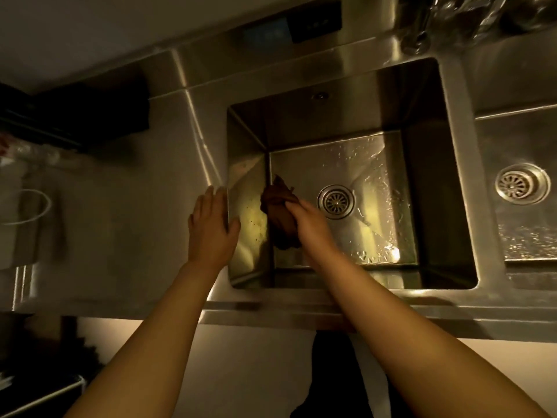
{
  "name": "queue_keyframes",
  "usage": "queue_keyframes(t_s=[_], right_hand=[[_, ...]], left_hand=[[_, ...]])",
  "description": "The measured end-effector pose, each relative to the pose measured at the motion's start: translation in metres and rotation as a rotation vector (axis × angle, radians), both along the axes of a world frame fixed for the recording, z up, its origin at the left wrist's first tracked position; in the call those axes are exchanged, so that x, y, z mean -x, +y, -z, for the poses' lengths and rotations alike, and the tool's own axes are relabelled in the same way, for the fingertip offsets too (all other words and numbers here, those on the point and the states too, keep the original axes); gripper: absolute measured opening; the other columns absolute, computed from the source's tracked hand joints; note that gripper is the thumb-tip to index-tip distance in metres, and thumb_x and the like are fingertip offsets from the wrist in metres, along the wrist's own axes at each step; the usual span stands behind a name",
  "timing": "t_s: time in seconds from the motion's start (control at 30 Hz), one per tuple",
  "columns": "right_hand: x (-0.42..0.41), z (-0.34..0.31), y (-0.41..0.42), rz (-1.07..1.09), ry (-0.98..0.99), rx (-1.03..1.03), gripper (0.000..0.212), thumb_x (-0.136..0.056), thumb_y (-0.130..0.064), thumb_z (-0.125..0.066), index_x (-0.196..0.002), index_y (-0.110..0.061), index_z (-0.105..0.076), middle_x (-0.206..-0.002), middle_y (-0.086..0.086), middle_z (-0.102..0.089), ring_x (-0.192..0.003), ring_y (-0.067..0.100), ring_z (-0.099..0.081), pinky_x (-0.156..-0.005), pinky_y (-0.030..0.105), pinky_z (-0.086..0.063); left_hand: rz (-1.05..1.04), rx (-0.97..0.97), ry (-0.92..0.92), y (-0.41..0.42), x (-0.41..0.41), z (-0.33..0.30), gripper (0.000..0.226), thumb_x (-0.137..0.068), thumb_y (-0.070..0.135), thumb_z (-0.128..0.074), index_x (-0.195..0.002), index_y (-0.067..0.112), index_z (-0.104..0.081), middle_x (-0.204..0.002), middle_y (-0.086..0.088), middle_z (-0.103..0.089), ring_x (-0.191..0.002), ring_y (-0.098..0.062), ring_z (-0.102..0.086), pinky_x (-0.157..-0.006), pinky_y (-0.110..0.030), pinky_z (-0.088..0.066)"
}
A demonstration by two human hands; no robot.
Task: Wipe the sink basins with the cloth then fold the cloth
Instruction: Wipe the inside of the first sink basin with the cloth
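A dark rectangular box [96,111] sits at the back left of the steel counter [135,224]. A thin white wire loop [33,206] lies at the far left. A black wall panel [316,21] hangs above.

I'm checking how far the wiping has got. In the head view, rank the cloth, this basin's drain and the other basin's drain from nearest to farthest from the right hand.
1. Cloth: gripped by the right hand, at the basin's left wall.
2. Near drain: just right of that hand, same basin floor.
3. Far drain: in the second basin, far right.

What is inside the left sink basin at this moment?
Inside the left basin are a dark cloth, held by the right hand, a drain strainer and water drops. The cloth and hand cover the floor beneath them.
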State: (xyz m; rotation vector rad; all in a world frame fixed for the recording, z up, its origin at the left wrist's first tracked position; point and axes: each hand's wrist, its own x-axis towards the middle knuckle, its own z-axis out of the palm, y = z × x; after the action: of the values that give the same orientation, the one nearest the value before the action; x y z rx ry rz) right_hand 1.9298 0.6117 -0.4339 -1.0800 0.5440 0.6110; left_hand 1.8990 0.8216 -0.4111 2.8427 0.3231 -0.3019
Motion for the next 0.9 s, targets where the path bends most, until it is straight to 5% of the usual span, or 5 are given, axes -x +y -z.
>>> queue_keyframes(t_s=[0.13,0.2,0.47,0.7,0.9], right_hand=[[-0.004,0.014,0.040,-0.041,-0.014,-0.080,0.033,-0.102,-0.022,-0.055,-0.133,-0.023,-0.065,-0.122,0.010,-0.071,-0.109,0.026,-0.070,-0.086,0.032,-0.058],[-0.008,0.024,0.060,-0.090,-0.055,-0.113,0.035,-0.104,-0.022,-0.052,-0.138,-0.026,-0.061,-0.133,0.008,-0.066,-0.119,0.025,-0.065,-0.099,0.035,-0.054],[-0.038,0.052,0.136,-0.136,-0.228,0.004,0.054,-0.104,-0.029,-0.052,-0.155,-0.034,-0.036,-0.168,-0.004,-0.015,-0.153,0.021,-0.023,-0.124,0.048,-0.027],[-0.112,0.103,0.154,-0.128,-0.242,0.145,0.054,-0.105,-0.028,-0.047,-0.157,-0.033,-0.032,-0.169,0.001,-0.013,-0.155,0.023,-0.015,-0.126,0.048,-0.019],[-0.135,0.156,0.155,-0.151,-0.147,0.178,0.054,-0.106,-0.023,-0.046,-0.158,-0.029,-0.032,-0.167,0.003,-0.022,-0.151,0.026,-0.028,-0.122,0.045,-0.028]], left_hand=[[-0.082,0.021,-0.080,0.014,-0.006,0.022,0.071,-0.099,0.048,-0.040,-0.164,0.023,-0.027,-0.172,-0.004,-0.024,-0.159,-0.029,-0.020,-0.126,-0.055,-0.023],[-0.092,0.009,-0.135,0.017,-0.003,0.033,0.068,-0.100,0.045,-0.042,-0.164,0.023,-0.028,-0.172,-0.003,-0.026,-0.159,-0.029,-0.020,-0.126,-0.056,-0.024],[-0.135,0.044,-0.186,0.023,-0.003,0.049,0.068,-0.098,0.045,-0.040,-0.163,0.027,-0.032,-0.172,0.006,-0.026,-0.161,-0.022,-0.014,-0.127,-0.058,-0.020],[-0.134,0.033,-0.208,0.025,-0.002,0.053,0.064,-0.102,0.043,-0.040,-0.164,0.028,-0.031,-0.173,0.007,-0.024,-0.162,-0.019,-0.013,-0.125,-0.060,-0.024],[-0.126,0.025,-0.225,0.027,-0.003,0.056,0.064,-0.102,0.041,-0.042,-0.163,0.026,-0.034,-0.172,0.007,-0.025,-0.161,-0.017,-0.013,-0.124,-0.059,-0.026]])
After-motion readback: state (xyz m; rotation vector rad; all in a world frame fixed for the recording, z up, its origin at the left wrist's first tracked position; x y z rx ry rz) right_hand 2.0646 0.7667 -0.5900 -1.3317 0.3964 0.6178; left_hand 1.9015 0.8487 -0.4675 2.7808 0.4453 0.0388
